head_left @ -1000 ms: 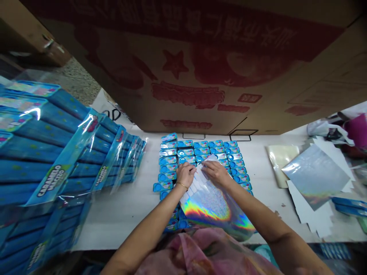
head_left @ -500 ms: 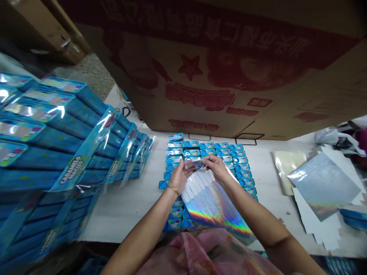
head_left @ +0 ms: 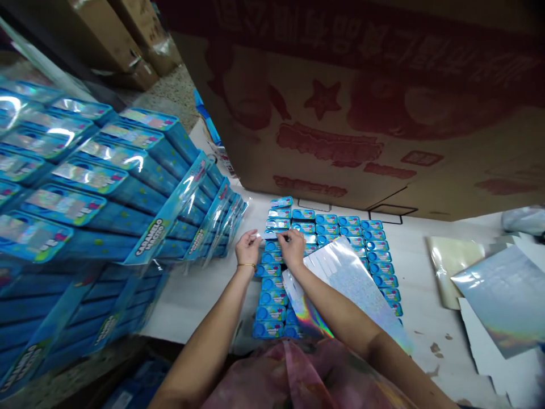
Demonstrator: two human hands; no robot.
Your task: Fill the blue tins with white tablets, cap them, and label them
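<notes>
A small shiny strip, apparently a sticker (head_left: 267,235), is stretched level between my hands. My left hand (head_left: 248,249) pinches its left end, and my right hand (head_left: 293,247) pinches its right end. Beneath the strip lie rows of small blue printed boxes (head_left: 272,298) on the white table. A holographic sticker sheet (head_left: 353,278) rests across the boxes, partly under my right forearm; pale strip outlines show near its upper edge. Whether the strip touches a box I cannot tell.
A big brown carton (head_left: 340,142) with red print stands beyond the boxes. Bagged stacks of blue packages (head_left: 145,170) rise at left. At right lie another holographic sheet (head_left: 502,289), white backing sheets (head_left: 489,346) and a cream-coloured sheet (head_left: 451,267).
Both hands have moved left off the sheet with the strip, to above the left column of boxes. The strip is now held out straight. The view has turned left.
</notes>
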